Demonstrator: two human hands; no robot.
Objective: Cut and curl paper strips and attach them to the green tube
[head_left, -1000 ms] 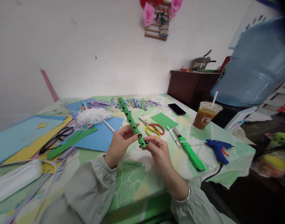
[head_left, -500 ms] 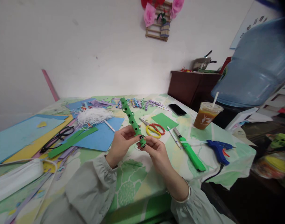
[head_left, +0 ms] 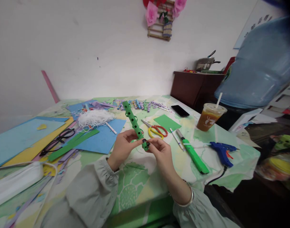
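A green paper tube with dark round holes and small strips standing off its sides (head_left: 133, 121) is held tilted above the table, its upper end leaning away to the left. My left hand (head_left: 123, 146) is closed round its lower part, the thumb pressed along it. At the bottom end my right hand (head_left: 161, 151) pinches the tube between thumb and fingertips. Just beyond the hands lie scissors with red and yellow handles (head_left: 156, 131). A green sheet of paper (head_left: 167, 122) is behind them, and a white stick (head_left: 176, 139) rests to the right.
To the right are a green lighter (head_left: 196, 156), a blue glue gun (head_left: 222, 153) with its cord, a cup of brown drink (head_left: 209, 118) and a phone (head_left: 180, 110). Leftward lie white string (head_left: 95, 118), glasses (head_left: 58, 141), coloured paper (head_left: 23, 131) and a white strip-like object (head_left: 19, 182). Finished-looking curled paper pieces (head_left: 136, 104) line the back.
The tube has turned slightly in my hands, so its holes and strips show differently. My right fingers have shifted a little at its lower end.
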